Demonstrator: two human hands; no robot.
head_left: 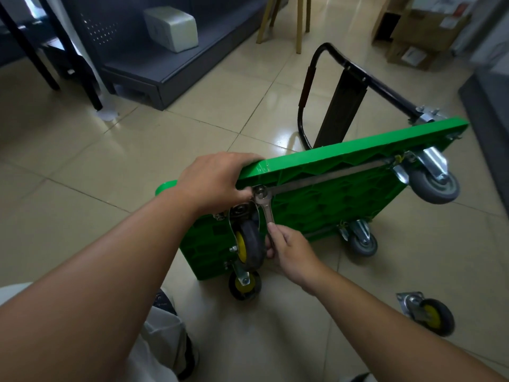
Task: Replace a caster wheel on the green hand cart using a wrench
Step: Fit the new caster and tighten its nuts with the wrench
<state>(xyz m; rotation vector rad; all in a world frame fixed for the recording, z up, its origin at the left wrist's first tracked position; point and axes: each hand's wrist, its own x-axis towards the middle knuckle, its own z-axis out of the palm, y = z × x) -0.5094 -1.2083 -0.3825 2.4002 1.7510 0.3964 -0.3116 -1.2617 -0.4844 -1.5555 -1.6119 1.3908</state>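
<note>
The green hand cart (330, 205) stands tipped on its edge on the tiled floor, underside toward me. My left hand (217, 180) grips its upper near corner. My right hand (292, 249) holds the lower end of a silver wrench (265, 208); the wrench head sits on a bolt at the mounting plate of a black caster with a yellow hub (246, 244). A second yellow-hub caster (243, 285) is at the cart's bottom corner. Two grey casters (432, 186) (362, 241) are on the far side. A loose yellow-hub caster (429, 315) lies on the floor at right.
The cart's black folding handle (325, 86) rests on the floor behind it. A dark low shelf (165, 70) with a white box stands at back left, chair legs (300, 26) at back centre, cardboard boxes (421, 31) at back right. My knee is at lower left.
</note>
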